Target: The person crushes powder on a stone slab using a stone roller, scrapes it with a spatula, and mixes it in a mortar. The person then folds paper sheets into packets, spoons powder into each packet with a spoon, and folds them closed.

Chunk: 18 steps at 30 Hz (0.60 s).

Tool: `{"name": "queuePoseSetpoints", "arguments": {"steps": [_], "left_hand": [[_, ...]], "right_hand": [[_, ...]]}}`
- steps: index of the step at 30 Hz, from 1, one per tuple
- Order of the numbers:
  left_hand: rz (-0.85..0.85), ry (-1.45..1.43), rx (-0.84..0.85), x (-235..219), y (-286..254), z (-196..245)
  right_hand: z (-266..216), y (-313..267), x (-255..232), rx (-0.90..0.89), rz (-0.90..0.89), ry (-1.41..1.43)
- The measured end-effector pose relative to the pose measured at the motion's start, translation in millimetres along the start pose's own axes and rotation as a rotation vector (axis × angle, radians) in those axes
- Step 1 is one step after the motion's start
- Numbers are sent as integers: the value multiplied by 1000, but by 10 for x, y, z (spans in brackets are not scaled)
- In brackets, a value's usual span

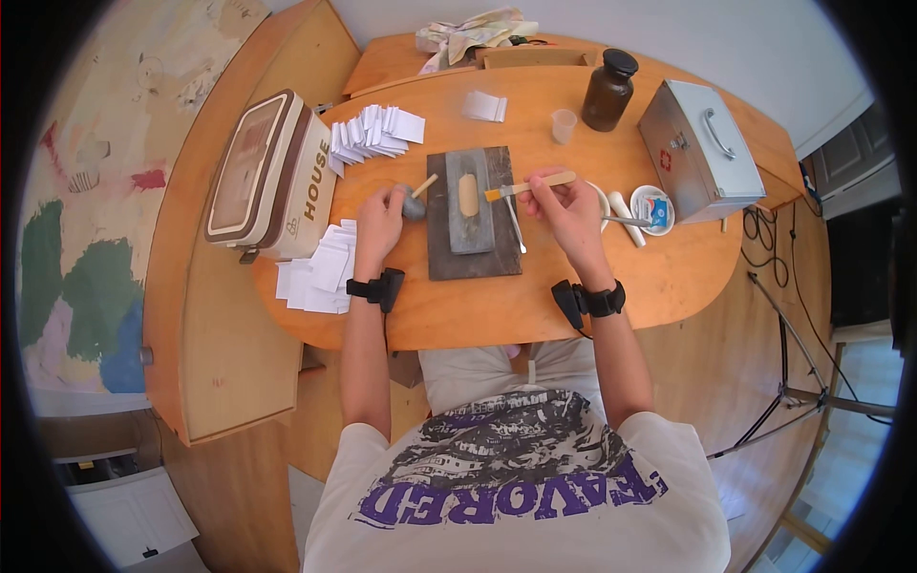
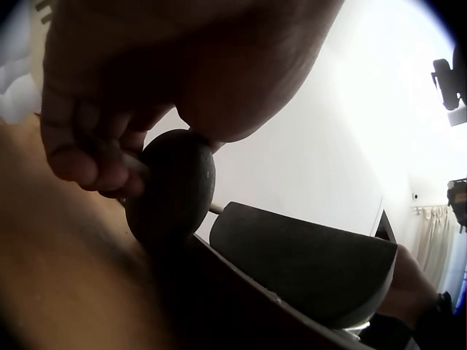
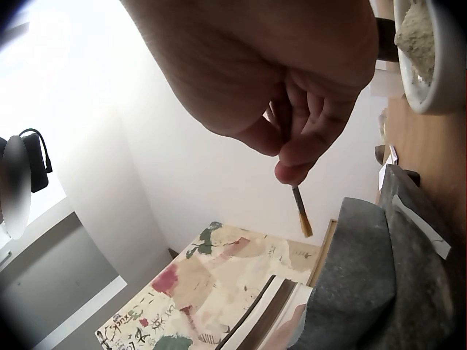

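A grey stone trough (image 1: 470, 239) with a tan oval patch (image 1: 468, 195) inside lies on a dark board (image 1: 444, 264). Left of it, my left hand (image 1: 380, 227) grips a grey stone wheel by its wooden handle; the wheel (image 2: 175, 186) appears upright beside the board in the left wrist view. My right hand (image 1: 571, 218) pinches a flat brush (image 1: 523, 187), its yellow bristles just right of the trough, apart from it. In the right wrist view the bristles (image 3: 304, 223) hang in the air and point down, near the trough (image 3: 350, 262).
Paper packets (image 1: 377, 132) and a cream HOUSE box (image 1: 272, 177) stand left. On the right are a metal case (image 1: 705, 153), dark jar (image 1: 607, 94), plastic cup (image 1: 564, 126), a small dish (image 1: 669, 222) and a white bowl (image 3: 430, 98) holding pale powder. A cloth (image 1: 473, 33) lies behind.
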<state>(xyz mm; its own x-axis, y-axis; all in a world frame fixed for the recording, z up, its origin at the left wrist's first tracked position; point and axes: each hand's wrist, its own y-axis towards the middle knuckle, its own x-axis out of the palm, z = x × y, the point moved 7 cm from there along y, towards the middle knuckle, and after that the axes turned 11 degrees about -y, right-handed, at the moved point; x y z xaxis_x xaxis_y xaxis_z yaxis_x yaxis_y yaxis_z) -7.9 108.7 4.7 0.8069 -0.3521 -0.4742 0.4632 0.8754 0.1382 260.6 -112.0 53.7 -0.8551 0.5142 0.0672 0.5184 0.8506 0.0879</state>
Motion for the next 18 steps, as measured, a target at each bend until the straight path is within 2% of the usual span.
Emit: {"name": "queuePoseSetpoints", "arguments": {"steps": [2,4,8,11,13,14,16,18], "left_hand": [[11,-68,-44,11,-12,-40],[7,-257,-193,54,-35,-159],[62,-370,-173,111,-28,-267],[88,-261,-180,109,-36,-277],[103,-24,-169,93,-53,-222],[103,-24,-170,101,-63,-189],[169,157,-136,67,-90,-66],[171,223,-141,60,-156,167]], "right_hand": [[18,-5,5,4,-4,1],[59,3,-1,11,12,15],[65,-1,-1,15,14,18],[59,-9,1,15,15,20],[61,-12,2,7,16,25],[61,-13,3,8,15,24],[55,-16,5,13,14,26],[38,-28,-2,19,19,22]]}}
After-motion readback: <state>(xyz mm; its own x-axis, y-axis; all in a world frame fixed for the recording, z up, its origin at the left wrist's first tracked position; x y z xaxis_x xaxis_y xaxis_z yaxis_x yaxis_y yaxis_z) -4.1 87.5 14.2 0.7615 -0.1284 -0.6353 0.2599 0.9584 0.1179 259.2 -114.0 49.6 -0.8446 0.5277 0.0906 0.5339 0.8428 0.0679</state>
